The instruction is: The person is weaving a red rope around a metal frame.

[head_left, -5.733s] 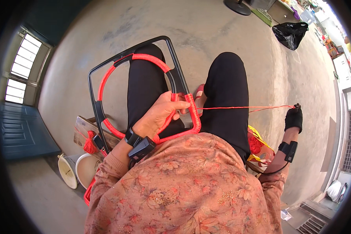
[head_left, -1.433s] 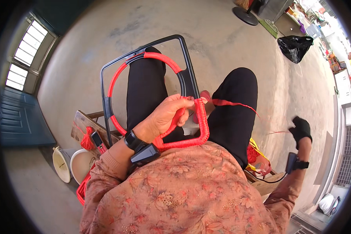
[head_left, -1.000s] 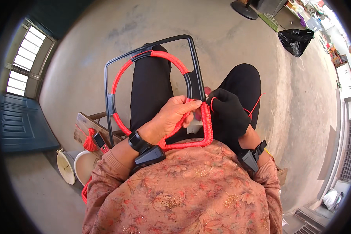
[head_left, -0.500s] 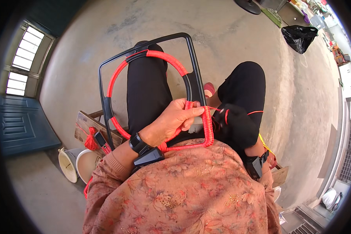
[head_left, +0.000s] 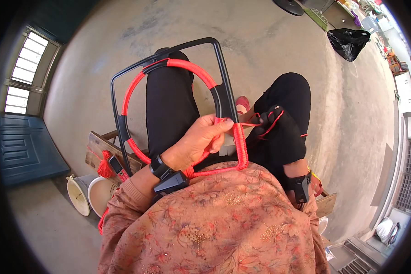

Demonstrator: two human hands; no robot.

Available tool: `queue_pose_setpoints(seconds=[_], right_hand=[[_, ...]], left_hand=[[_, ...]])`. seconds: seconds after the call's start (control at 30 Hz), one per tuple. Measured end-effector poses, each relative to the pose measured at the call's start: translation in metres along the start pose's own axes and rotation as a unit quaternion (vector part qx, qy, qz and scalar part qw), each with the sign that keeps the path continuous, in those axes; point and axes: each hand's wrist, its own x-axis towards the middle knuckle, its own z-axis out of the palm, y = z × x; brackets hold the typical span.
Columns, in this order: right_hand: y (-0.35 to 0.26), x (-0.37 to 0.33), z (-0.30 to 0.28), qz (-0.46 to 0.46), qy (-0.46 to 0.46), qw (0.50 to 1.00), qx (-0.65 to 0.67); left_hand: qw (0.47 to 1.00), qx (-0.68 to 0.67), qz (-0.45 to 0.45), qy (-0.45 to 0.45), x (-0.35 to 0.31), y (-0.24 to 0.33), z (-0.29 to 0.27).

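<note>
A black rectangular frame [head_left: 227, 82] with a round ring inside it rests against my left thigh and belly. Red cord is wound tightly over parts of the ring and over the lower right corner. My bare left hand [head_left: 198, 141] is closed on the frame's right side, thumb pressed where the winding ends. From there a strand of red cord [head_left: 249, 124] runs to my right hand [head_left: 281, 132], which wears a black glove. Its fingers are closed on the cord, which loops over them. The dark glove against dark trousers hides the exact finger positions.
To my left is a wooden bench end [head_left: 93, 150] with a bundle of red cord [head_left: 106, 165] and a red-and-black phone [head_left: 118, 168]. Two pale buckets [head_left: 79, 195] stand beside it. A black plastic bag [head_left: 349, 43] lies on the floor at the far right.
My right hand has turned over and shifted slightly, so the cord now loops over its fingers. The frame has moved a little to the left with my left hand still holding it.
</note>
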Motion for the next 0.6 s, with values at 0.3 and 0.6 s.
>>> queue_pose_setpoints(seconds=[0.3, 0.6], right_hand=[[0.033, 0.037, -0.153, 0.325, 0.088, 0.924, -0.183], [-0.097, 0.095, -0.033, -0.170, 0.112, 0.977, -0.063]], left_hand=[[0.994, -0.028, 0.099, 0.037, -0.004, -0.003, -0.009], [0.994, -0.054, 0.088, 0.042, -0.007, -0.001, -0.001]])
